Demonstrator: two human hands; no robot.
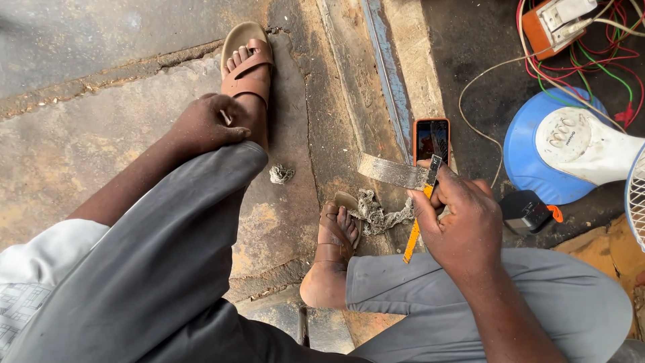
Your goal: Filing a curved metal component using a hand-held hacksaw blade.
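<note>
I am gripping a flat metal strip (391,171) and a yellow-handled blade (420,215) right of centre, my right hand (463,225) clamping fingers closed around both. The strip is projecting left, above a grey rag (377,214) by my sandalled foot (336,235). A phone (431,138) is lying just behind. My left hand (205,126), upper left, is resting curled on my raised shin, holding nothing.
</note>
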